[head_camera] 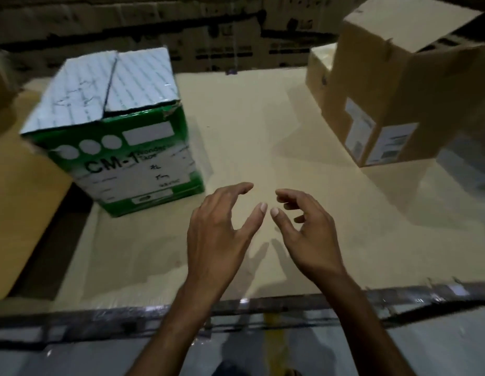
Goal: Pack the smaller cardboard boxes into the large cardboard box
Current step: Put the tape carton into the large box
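Nearest is the taped rim of the large box [290, 299], and both arms reach over it. The left hand [219, 234] and right hand [303, 232] hover side by side above the bare cardboard floor. Their fingers [235, 189] are loosely curled and hold nothing, with the thumb tips nearly meeting.

The green box [119, 131] stands upright on that floor, ahead and to the left, well apart from the left hand. It seems to be packed already. Its top flaps are folded shut with a gap between them, and one top corner is crushed. It looks like a stiff carton with smooth printed faces, possibly heavy if full. It is best taken with flat palms on two opposite sides, low down, and not by the flaps.

The brown box [398, 90] sits farther off to the right, tilted, with labels on its near corner, clear of the right hand. It is plain board, so likely less slippery. The bottom edges are the safest place to hold it.
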### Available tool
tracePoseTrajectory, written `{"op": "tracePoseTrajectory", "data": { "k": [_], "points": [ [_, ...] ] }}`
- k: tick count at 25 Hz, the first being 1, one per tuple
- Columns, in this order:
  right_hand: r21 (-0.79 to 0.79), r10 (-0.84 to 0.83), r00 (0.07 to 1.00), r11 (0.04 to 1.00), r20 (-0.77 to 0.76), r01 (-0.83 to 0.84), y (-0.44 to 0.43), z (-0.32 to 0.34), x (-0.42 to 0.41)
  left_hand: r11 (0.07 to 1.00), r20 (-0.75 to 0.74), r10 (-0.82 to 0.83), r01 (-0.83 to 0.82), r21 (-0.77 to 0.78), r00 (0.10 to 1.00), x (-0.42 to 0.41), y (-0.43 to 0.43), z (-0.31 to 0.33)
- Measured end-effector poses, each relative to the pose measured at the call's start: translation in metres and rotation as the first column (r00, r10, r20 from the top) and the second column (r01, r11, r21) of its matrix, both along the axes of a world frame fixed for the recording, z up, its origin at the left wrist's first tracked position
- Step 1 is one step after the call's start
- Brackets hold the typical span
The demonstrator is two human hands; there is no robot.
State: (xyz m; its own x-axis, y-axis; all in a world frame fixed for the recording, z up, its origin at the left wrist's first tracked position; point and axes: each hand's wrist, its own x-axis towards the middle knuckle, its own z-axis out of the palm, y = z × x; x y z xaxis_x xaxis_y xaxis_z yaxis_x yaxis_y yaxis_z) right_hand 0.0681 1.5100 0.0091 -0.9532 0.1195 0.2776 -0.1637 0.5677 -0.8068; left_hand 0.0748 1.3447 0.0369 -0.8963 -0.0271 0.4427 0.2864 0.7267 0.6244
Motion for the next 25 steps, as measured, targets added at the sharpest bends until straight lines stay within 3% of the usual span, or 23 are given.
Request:
{"op": "tracePoseTrajectory", "data": {
  "k": [6,9,13,16,18,20,25],
  "points": [
    [-0.018,0.222,0.973,0.975,-0.058,-0.223,-0.043,0.016,-0.048,0.96,-0.068,0.276,-0.279,-0.028,0.959,-0.009,-0.057,0.01],
    [0.053,0.312,0.939,0.95,-0.145,-0.308,-0.09,0.041,-0.085,0.947,-0.142,0.32,-0.317,0.044,0.937,-0.037,-0.116,0.027],
    [0.129,0.274,0.926,0.96,-0.26,-0.248,-0.163,0.083,-0.147,0.924,-0.243,0.382,-0.378,0.064,0.892,-0.093,-0.195,0.049],
    [0.245,0.201,0.966,0.957,-0.164,-0.157,-0.211,0.095,-0.196,0.864,-0.126,0.495,-0.502,-0.031,0.86,-0.14,-0.254,0.06],
    [0.321,0.169,0.985,0.934,-0.018,-0.155,-0.231,0.088,-0.216,0.857,0.047,0.508,-0.499,-0.13,0.86,-0.164,-0.287,0.06],
    [0.316,0.115,0.993,0.943,-0.008,-0.107,-0.239,0.075,-0.221,0.885,0.19,0.464,-0.446,-0.131,0.865,-0.175,-0.302,0.056],
    [0.268,0.033,0.999,0.963,-0.038,-0.021,-0.249,0.074,-0.193,0.922,0.119,0.387,-0.384,-0.047,0.914,-0.151,-0.305,0.044]
  ]
}}
